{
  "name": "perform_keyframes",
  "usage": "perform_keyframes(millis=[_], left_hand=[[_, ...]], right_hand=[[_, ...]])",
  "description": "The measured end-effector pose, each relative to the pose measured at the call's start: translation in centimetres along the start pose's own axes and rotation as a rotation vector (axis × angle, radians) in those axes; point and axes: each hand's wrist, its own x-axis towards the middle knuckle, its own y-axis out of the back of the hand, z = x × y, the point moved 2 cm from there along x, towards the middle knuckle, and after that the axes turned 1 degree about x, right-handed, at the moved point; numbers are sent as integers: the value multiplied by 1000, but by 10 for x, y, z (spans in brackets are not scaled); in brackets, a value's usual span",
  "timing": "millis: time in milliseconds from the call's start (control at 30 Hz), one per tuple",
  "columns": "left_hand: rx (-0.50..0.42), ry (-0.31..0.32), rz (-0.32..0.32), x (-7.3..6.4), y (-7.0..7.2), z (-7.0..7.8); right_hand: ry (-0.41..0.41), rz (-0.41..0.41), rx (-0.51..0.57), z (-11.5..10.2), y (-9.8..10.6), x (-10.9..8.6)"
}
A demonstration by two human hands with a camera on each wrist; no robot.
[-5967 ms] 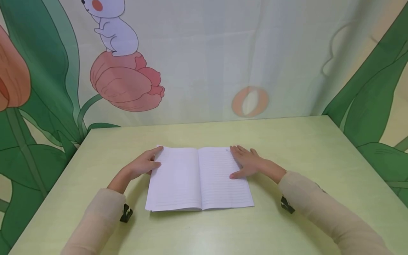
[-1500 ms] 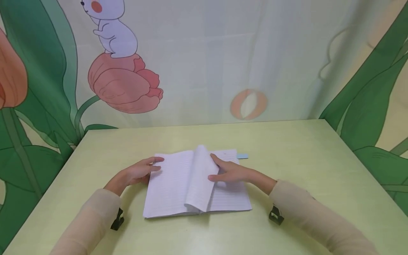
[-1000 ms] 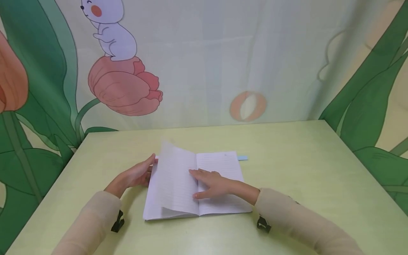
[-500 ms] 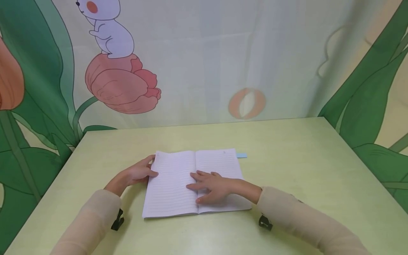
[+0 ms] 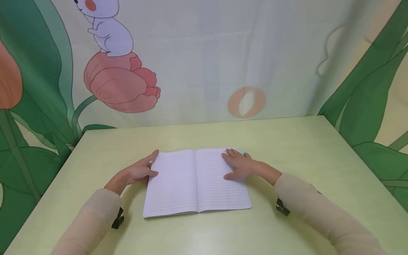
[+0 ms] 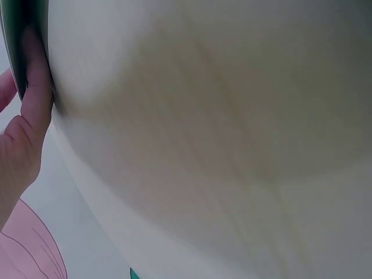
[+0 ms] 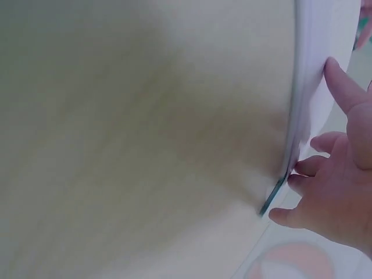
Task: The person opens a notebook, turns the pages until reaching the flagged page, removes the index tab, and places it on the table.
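Note:
A lined notebook (image 5: 173, 186) lies open on the table, both white pages facing up. My left hand (image 5: 137, 171) grips its left edge, with the thumb on the page. In the left wrist view, fingers of the left hand (image 6: 23, 145) reach beneath the dark green cover (image 6: 14, 49). Spread over the upper outer part of the right page is my right hand (image 5: 243, 166), fingers extended. The right wrist view has the right hand (image 7: 343, 174) by the page edge. A light-blue tab (image 7: 272, 197) sticks out there, mostly covered by the hand in the head view.
The pale yellow-green table (image 5: 197, 235) extends around the notebook on every side. Behind it hangs a curtain (image 5: 191, 63) printed with a white animal, tulips and leaves. A small black device (image 5: 118, 219) sits under the left sleeve, another black device (image 5: 282, 207) under the right.
A page has been turned from right to left. The left thumb lifted and came down on it. My right hand has moved from the middle fold back to the right page's outer edge.

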Motion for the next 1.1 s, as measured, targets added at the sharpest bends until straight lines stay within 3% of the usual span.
perform_keyframes(millis=[200,600,767,900,1100], left_hand=[[10,-26,-13,0,1,-2],[-44,-48,-62,0,2,-4],[-24,-41,-50,0,1,-1],[-6,-33,-41,-1,1,-1],[-10,-42,-53,0,1,-1]], right_hand=[[-61,11,-25,13,6,0],[-76,19,-57,11,8,1],[-59,44,-52,11,9,2],[-20,64,26,9,9,0],[9,7,293,-1,7,-6]])
